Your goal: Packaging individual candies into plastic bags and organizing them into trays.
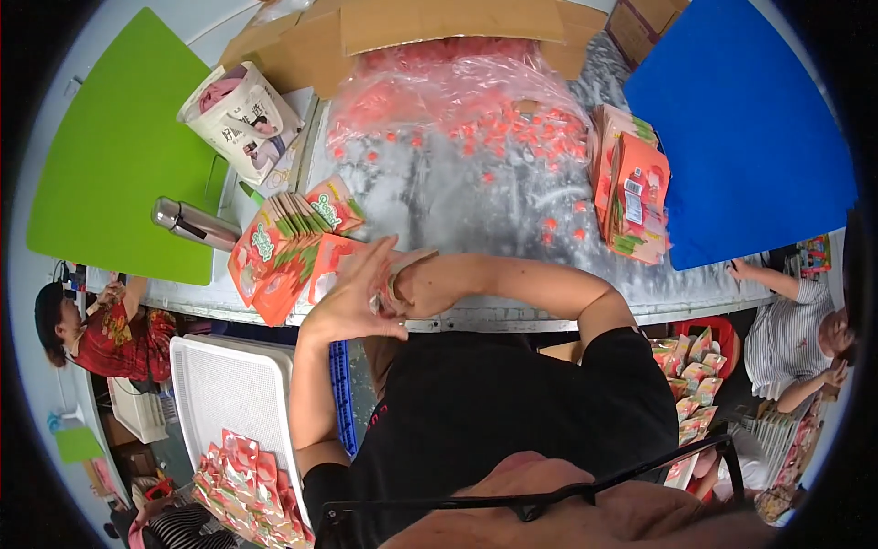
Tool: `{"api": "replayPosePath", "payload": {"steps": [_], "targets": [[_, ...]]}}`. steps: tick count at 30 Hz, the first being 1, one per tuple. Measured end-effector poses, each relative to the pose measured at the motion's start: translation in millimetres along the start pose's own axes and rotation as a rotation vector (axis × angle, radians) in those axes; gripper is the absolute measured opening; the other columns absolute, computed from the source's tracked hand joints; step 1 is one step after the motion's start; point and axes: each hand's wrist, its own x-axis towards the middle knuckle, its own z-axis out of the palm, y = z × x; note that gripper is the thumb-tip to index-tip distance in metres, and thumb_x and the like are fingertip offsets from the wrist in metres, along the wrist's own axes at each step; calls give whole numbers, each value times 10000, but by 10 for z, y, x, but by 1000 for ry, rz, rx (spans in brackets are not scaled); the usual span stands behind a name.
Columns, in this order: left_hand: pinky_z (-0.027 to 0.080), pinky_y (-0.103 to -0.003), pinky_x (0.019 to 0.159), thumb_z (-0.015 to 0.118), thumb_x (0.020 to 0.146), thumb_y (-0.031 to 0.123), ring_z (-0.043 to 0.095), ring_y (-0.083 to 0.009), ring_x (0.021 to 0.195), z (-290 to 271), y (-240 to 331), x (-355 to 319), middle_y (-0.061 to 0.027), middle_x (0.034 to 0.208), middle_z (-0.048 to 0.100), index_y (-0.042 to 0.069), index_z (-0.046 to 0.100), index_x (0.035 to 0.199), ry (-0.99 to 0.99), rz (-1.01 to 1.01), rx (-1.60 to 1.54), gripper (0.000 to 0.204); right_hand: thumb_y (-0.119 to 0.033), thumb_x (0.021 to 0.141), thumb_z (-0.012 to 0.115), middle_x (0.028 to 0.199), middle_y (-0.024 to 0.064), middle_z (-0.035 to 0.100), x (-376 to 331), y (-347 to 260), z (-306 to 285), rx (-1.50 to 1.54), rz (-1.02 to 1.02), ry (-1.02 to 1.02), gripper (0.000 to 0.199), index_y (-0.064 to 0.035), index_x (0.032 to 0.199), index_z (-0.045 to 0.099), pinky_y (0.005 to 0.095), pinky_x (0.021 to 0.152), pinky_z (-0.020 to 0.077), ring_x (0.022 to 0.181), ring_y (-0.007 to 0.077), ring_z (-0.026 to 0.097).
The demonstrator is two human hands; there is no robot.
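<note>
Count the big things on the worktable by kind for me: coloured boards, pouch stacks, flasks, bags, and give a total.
Flat coloured boards: 2, the green board and the blue board
Stacks of orange-pink printed pouches: 2, the left stack by the left hand and the right stack
Steel flask: 1
White printed paper bag: 1
Clear plastic bag of small orange-pink pieces: 1
Total: 7

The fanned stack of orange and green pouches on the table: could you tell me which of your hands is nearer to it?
Left. The left hand is right beside the fanned stack of orange and green pouches; the right hand lies beyond it.
</note>
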Motion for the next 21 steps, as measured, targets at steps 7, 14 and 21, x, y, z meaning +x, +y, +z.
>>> {"api": "replayPosePath", "payload": {"steps": [7, 14, 21], "targets": [[306, -377, 1191, 857, 676, 136, 388, -269, 1448, 420, -376, 13, -185, 1548, 419, -32, 235, 1591, -351, -103, -633, 1118, -284, 927, 641, 872, 154, 698, -220, 99, 38, 228, 38, -52, 248, -43, 892, 688, 417, 784, 534, 881, 315, 698], [383, -331, 1080, 694, 676, 0, 513, -184, 1232, 579, -520, -385, -81, 1303, 558, -3, 452, 1460, 160, -315, -817, 821, -433, 909, 712, 1486, 134, 511, -567, 1623, 356, -404, 515, 864, 481, -168, 1306, 659, 580, 1150, 315, 1399, 403, 415], [403, -341, 1073, 702, 684, -12, 528, -187, 1225, 723, -483, -704, -70, 1311, 562, 6, 466, 1436, 360, -510, -947, 788, -608, 940, 573, 1651, 72, 338, -391, 2756, -156, -602, 1033, 583, 683, -258, 1522, 503, 631, 1220, 145, 1533, 426, 195]]}}
